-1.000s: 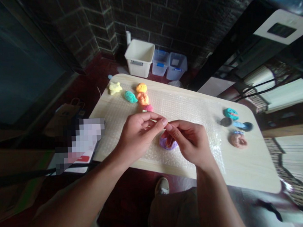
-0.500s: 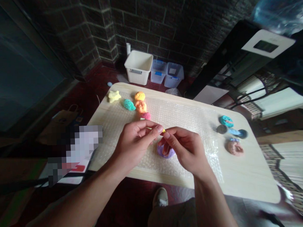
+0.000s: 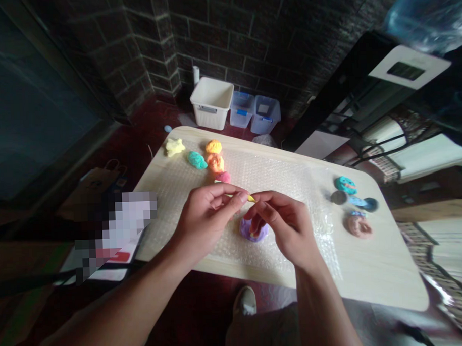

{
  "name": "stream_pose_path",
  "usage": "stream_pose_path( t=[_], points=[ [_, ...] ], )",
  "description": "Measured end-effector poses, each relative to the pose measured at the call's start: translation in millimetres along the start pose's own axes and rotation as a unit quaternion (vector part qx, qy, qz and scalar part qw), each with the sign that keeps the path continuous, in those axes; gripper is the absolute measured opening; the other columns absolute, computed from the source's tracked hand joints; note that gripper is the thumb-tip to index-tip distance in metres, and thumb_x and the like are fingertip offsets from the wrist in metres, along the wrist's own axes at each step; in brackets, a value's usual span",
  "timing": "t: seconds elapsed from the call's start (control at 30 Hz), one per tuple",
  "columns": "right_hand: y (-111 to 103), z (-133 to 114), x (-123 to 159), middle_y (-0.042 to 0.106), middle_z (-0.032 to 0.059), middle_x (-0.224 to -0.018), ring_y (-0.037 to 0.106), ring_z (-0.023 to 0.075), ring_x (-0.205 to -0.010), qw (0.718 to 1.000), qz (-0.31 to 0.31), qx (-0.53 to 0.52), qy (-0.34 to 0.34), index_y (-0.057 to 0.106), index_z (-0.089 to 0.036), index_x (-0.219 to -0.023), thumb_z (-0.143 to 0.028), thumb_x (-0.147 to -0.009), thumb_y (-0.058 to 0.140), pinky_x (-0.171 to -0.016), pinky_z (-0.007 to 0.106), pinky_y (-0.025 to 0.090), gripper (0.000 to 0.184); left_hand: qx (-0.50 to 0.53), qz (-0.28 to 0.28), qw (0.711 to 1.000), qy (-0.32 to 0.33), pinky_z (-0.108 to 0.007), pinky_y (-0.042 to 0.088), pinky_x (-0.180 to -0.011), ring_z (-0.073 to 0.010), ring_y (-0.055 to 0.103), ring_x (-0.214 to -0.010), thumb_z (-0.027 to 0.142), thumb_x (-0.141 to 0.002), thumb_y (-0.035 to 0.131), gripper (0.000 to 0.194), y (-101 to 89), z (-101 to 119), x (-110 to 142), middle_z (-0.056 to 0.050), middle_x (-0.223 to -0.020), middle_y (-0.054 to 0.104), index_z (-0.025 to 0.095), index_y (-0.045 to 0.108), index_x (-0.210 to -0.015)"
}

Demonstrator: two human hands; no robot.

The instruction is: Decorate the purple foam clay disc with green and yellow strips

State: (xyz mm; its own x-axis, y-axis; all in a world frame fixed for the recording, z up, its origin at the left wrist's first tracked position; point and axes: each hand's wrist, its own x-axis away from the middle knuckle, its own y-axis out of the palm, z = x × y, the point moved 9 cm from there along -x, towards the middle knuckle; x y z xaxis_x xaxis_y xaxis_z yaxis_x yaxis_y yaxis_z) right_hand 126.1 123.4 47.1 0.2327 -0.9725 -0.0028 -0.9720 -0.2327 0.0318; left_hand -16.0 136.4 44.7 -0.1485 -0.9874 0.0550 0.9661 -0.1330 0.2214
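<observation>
Between the fingertips of both hands is a small yellow piece of soft modelling clay, tapering to the right. My left hand pinches it by its left end between thumb and forefinger. My right hand has its thumb and forefinger closed at the tapered right end. Below the hands, a round purple clay shape lies on bubble wrap, partly covered by the right fingers. A pink lump sits just beyond the left hand, near an orange clay shape.
On the table are a yellow-orange lump, a teal shape and a pale yellow shape. At right lie a teal ball, a blue-grey dumbbell shape and a brownish ring. A white bin stands behind.
The right fingertips have shifted slightly right, and more of the yellow piece shows, drawn to a longer point. The left hand has barely moved.
</observation>
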Motion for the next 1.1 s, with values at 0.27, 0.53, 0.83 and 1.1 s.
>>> stream_pose_path(
  t=[0.27,0.53,0.83,1.1],
  points=[
    [-2,0,-1,0.071,0.0018,-0.063,0.063,0.0127,-0.052,1.000,0.023,0.017,-0.005,0.075,-0.016,-0.088,-0.041,-0.098,0.075,-0.049,0.024,0.052,0.027,0.005,0.010,1.000,0.003,-0.025,0.056,-0.069,-0.0161,0.071,-0.075,0.032,-0.091,0.078,0.016,-1.4,-1,1,-0.005,-0.083,0.078,0.016,0.079,-0.092],
    [-4,2,0,0.072,0.0022,-0.068,0.064,0.0133,-0.055,1.000,0.011,0.004,0.000,0.077,-0.016,-0.093,-0.040,-0.097,0.076,-0.051,0.025,0.053,0.024,-0.013,-0.003,1.000,0.003,-0.026,0.057,-0.068,-0.0182,0.074,-0.076,0.035,-0.087,0.082,0.020,0.7,-5,-1,-0.007,-0.085,0.080,0.016,0.078,-0.091],
    [-7,0,0,0.071,0.0017,-0.066,0.064,0.0122,-0.055,0.999,0.002,0.050,-0.010,0.075,-0.016,-0.091,-0.044,-0.099,0.073,-0.051,0.024,0.052,0.030,-0.022,-0.014,0.999,0.020,-0.025,0.056,-0.065,-0.0170,0.073,-0.073,0.029,-0.086,0.082,0.015,3.7,-5,-1,-0.004,-0.080,0.077,0.016,0.075,-0.091],
    [-14,3,1,0.074,0.0035,-0.067,0.065,0.0145,-0.053,0.997,0.006,0.083,-0.002,0.077,-0.016,-0.089,-0.048,-0.093,0.080,-0.051,0.028,0.054,0.033,-0.060,0.006,0.998,0.031,-0.025,0.052,-0.062,-0.0152,0.069,-0.068,0.027,-0.087,0.077,0.011,4.4,-6,-3,-0.003,-0.079,0.076,0.016,0.076,-0.088]
  ],
)
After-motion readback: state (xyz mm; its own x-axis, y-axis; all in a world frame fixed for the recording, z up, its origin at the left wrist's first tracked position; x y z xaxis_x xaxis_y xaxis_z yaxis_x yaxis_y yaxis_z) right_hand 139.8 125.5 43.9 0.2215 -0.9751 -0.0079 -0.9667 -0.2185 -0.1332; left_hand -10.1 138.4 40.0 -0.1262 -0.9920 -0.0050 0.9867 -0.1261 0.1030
